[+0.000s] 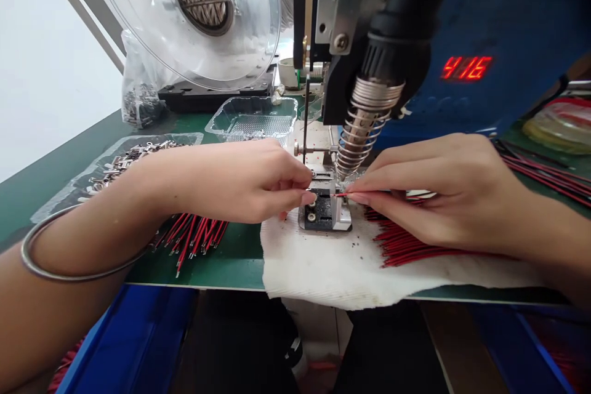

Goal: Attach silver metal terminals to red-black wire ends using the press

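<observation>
My right hand [443, 181] pinches a thin red wire [340, 195] between thumb and forefinger. The wire's end lies at the small metal fixture [342, 217], just under the tip of a soldering iron [364, 126] wrapped in a coil spring. From the other side, my left hand [258, 181] reaches to the fixture's black base [318, 222] with thumb and fingers closed; whatever they may hold is hidden. Beneath my right hand lies a bundle of red wires [401, 246] on a white cloth [323, 277]. More red wires [198, 234] with bare tips lie below my left wrist.
Small metal terminals [120, 166] fill a clear tray at left, partly behind my forearm. Behind are another clear plastic tray [253, 117], a bag of metal parts [141, 98] and a large clear reel [138, 6]. The blue machine [508, 24] with a red display stands at right.
</observation>
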`<state>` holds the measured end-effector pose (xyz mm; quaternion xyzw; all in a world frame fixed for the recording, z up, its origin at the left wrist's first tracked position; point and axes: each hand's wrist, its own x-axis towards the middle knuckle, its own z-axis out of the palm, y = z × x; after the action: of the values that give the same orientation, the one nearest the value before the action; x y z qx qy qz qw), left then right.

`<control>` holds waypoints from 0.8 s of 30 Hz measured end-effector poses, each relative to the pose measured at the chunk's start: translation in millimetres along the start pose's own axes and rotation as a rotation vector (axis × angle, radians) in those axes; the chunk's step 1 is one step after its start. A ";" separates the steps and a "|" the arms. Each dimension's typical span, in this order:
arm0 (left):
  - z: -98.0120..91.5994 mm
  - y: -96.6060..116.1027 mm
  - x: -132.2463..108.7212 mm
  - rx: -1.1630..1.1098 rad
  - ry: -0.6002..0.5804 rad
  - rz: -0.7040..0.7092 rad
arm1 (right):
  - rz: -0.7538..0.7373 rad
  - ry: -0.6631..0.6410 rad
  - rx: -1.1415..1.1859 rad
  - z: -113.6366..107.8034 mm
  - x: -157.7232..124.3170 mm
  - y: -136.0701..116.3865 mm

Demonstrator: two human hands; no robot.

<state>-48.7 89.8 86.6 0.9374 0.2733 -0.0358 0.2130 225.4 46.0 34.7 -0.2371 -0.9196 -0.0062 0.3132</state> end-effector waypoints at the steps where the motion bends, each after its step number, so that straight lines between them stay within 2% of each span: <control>1: 0.1 0.2 0.2 0.014 0.003 0.006 | -0.008 0.000 -0.011 -0.1 -0.2 0.3; 12: 1.2 1.0 4.4 0.097 0.012 0.039 | -0.059 0.009 -0.119 -2.1 0.2 -1.4; 24: 1.3 3.7 4.5 0.028 0.004 0.023 | -0.067 0.032 -0.139 -0.5 1.6 -2.3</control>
<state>-42.9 88.7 86.0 0.9434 0.2623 -0.0354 0.1997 223.6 44.6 36.3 -0.2270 -0.9192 -0.0841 0.3105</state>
